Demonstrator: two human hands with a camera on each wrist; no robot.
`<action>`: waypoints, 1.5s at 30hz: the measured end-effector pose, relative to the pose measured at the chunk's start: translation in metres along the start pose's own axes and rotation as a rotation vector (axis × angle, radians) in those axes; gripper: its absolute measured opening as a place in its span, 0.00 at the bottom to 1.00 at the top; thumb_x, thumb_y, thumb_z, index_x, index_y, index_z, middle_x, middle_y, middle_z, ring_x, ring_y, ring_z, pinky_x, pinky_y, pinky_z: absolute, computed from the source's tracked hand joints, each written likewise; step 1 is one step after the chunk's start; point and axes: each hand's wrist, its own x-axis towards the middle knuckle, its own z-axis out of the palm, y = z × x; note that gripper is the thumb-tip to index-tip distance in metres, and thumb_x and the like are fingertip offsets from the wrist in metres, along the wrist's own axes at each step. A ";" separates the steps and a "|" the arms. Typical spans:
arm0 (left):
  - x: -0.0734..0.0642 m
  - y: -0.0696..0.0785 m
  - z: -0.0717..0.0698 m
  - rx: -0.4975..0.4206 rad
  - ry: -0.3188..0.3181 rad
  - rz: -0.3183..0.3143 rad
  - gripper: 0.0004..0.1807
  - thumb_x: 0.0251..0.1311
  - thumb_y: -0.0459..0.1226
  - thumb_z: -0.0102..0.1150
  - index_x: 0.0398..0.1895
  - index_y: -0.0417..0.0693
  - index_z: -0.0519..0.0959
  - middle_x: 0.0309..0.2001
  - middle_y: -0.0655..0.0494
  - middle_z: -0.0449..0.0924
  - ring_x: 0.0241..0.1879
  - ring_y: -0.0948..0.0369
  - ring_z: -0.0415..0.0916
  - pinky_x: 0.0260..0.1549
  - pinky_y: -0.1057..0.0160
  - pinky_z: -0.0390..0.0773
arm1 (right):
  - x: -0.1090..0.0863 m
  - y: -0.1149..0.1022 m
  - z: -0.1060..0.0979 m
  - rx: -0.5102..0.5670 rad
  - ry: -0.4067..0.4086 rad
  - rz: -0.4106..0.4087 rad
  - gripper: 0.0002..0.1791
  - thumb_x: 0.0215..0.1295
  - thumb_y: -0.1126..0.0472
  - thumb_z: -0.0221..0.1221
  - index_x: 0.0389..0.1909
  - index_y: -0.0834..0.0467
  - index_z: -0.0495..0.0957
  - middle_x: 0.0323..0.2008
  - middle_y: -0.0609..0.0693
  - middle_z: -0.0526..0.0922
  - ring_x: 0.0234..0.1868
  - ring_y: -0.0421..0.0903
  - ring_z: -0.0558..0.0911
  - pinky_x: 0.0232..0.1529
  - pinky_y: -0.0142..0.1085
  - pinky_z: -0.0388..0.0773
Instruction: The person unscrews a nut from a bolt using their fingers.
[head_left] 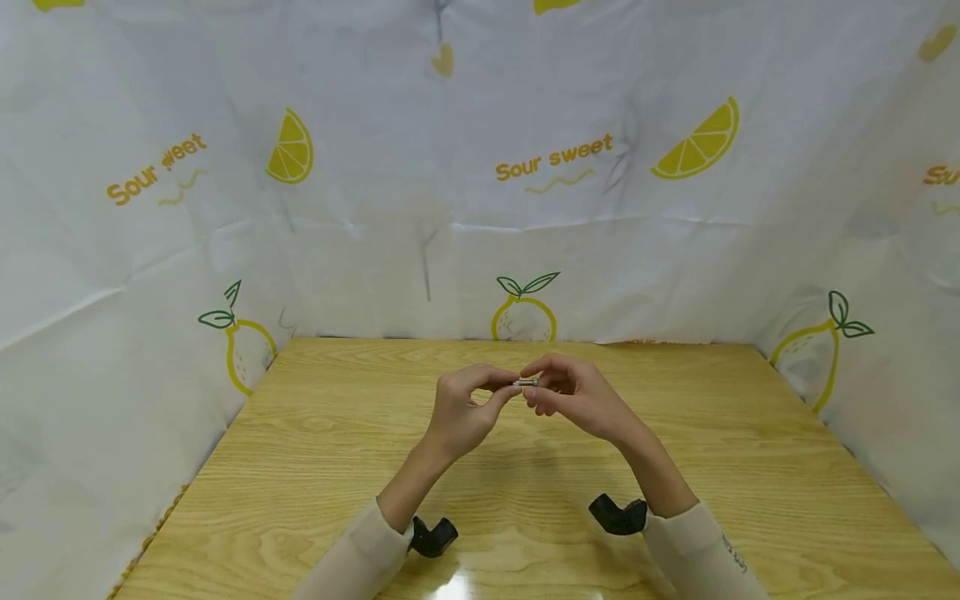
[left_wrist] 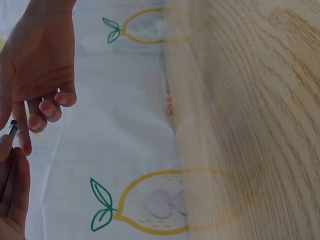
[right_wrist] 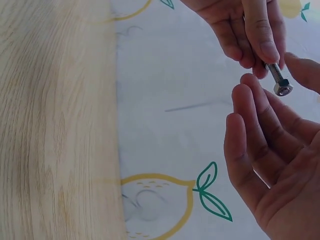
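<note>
In the head view, my left hand (head_left: 467,410) and right hand (head_left: 585,402) meet above the table, around a small metal bolt (head_left: 528,382). My left thumb and fingers pinch the bolt by one end. In the right wrist view its threaded shank comes out of the left hand (right_wrist: 242,25), with a hex-shaped end (right_wrist: 283,88) free; whether that is a nut or the head, I cannot tell. My right hand (right_wrist: 285,155) has its thumb and loosely bent fingers either side of that end, apart from it. The left wrist view shows the bolt (left_wrist: 13,128) small.
A wood-grain table (head_left: 337,500) lies beneath both hands. White sheeting with lemon prints (head_left: 390,167) hangs behind it and along both sides. Black wrist mounts (head_left: 433,537) stick out from the sleeves near the table's front.
</note>
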 end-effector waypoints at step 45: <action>0.001 -0.001 0.000 0.004 0.012 0.032 0.04 0.62 0.29 0.70 0.40 0.39 0.89 0.35 0.49 0.91 0.33 0.60 0.89 0.38 0.71 0.87 | 0.003 0.000 0.001 0.072 -0.053 0.027 0.18 0.83 0.58 0.48 0.41 0.66 0.80 0.31 0.63 0.84 0.31 0.53 0.87 0.36 0.45 0.89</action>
